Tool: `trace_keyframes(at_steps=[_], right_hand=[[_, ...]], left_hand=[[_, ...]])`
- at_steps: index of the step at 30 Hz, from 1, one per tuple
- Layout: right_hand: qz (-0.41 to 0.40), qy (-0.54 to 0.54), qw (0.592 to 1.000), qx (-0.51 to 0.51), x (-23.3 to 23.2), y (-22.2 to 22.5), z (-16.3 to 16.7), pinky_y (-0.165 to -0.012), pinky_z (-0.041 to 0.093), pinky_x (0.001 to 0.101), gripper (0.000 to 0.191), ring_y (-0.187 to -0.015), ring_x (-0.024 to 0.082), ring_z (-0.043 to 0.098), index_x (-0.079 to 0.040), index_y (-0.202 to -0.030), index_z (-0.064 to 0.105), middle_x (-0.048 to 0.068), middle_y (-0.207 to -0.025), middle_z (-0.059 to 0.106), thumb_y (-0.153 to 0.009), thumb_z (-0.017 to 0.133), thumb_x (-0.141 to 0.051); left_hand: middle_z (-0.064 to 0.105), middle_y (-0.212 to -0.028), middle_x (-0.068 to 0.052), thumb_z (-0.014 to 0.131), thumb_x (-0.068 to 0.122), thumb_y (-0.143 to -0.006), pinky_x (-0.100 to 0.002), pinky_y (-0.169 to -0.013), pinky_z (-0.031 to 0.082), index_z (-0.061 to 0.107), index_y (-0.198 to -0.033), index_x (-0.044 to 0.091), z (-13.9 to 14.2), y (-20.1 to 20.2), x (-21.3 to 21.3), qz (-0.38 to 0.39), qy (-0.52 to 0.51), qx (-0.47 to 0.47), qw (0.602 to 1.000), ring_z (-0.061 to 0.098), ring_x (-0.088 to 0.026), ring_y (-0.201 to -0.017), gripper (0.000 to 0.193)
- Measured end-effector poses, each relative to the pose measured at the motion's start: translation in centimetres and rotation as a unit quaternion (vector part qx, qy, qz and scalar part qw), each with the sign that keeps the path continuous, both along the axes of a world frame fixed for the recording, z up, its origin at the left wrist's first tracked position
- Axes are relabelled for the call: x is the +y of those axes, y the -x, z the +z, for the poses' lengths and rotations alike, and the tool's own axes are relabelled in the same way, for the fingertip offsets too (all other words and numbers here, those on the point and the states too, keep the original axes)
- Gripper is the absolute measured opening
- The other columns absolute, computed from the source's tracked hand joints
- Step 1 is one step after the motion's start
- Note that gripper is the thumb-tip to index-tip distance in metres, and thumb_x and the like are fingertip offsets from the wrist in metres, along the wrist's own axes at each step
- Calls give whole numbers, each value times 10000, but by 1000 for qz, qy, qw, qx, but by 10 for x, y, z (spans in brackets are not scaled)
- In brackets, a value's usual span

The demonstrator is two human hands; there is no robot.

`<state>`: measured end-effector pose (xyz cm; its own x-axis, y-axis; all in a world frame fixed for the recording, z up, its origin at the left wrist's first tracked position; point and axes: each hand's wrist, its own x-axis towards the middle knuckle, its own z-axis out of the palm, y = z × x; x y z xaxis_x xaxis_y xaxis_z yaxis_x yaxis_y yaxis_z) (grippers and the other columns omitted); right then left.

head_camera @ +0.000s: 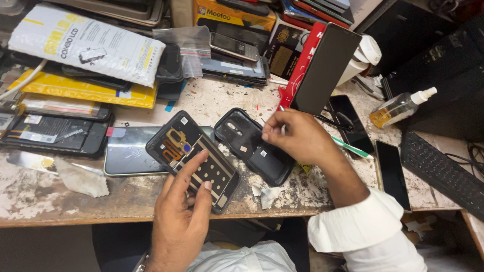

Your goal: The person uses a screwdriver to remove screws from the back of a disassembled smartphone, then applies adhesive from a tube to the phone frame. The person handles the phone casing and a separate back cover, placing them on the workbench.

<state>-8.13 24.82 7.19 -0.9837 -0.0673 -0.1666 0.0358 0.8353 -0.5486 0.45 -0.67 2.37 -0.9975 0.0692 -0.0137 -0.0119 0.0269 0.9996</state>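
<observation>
An opened phone [194, 156] with black and gold insides lies tilted at the worn table's [60, 201] front edge. My left hand [181, 216] grips its near end, index finger stretched over the insides. Beside it on the right lies a black back cover [247, 143]. My right hand [297, 136] hovers over that cover with thumb and fingers pinched. A thin green-and-white tool [353, 148] runs out from behind this hand, held like a pen. What the fingertips pinch is hidden.
A glass screen panel [126, 156] lies under the opened phone. Two dark phones [355, 123] [393, 174], a spray bottle [401, 108] and a black keyboard [443, 171] are on the right. A black panel [325, 68] leans upright behind. Packages [85, 43] and phone parts crowd the back.
</observation>
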Motion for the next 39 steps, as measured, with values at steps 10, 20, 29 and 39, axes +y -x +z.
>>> trace_keyframes(at_steps=[10, 20, 29, 39], right_hand=[[73, -95, 989, 91, -4, 2, 6, -827, 539, 363, 173, -930, 190, 674, -119, -1104, 740, 77, -1001, 693, -959, 660, -168], [25, 278, 937, 208, 7, -65, -13, -912, 664, 357, 430, -1087, 226, 753, 5, -1383, 439, 151, -1150, 717, -987, 606, -13], [16, 144, 955, 258, -7, -87, -40, -924, 621, 336, 371, -1087, 221, 746, -11, -1296, 464, 167, -1176, 736, -977, 653, -5], [7, 322, 906, 274, -24, -101, -25, -954, 622, 336, 359, -1134, 243, 713, -17, -1290, 436, 210, -1230, 673, -1006, 646, 48]], left_hand=[[611, -1202, -115, 552, -1, -923, -270, -741, 643, 582, -1392, 84, -4, 0, -1, -2, -43, 6, 999, 698, -143, -1039, 477], [598, -1227, -125, 557, -52, -918, -272, -820, 629, 581, -1406, 55, -10, -2, 1, 7, -88, 13, 996, 678, -156, -1112, 500], [589, -1265, -113, 552, -75, -906, -272, -887, 593, 564, -1401, 15, -11, 1, -2, -1, -128, -16, 992, 648, -139, -1141, 503], [609, -1220, -84, 608, -33, -958, -252, -903, 566, 638, -1341, 0, -6, 1, -4, -12, -149, 13, 989, 648, -119, -1115, 386]])
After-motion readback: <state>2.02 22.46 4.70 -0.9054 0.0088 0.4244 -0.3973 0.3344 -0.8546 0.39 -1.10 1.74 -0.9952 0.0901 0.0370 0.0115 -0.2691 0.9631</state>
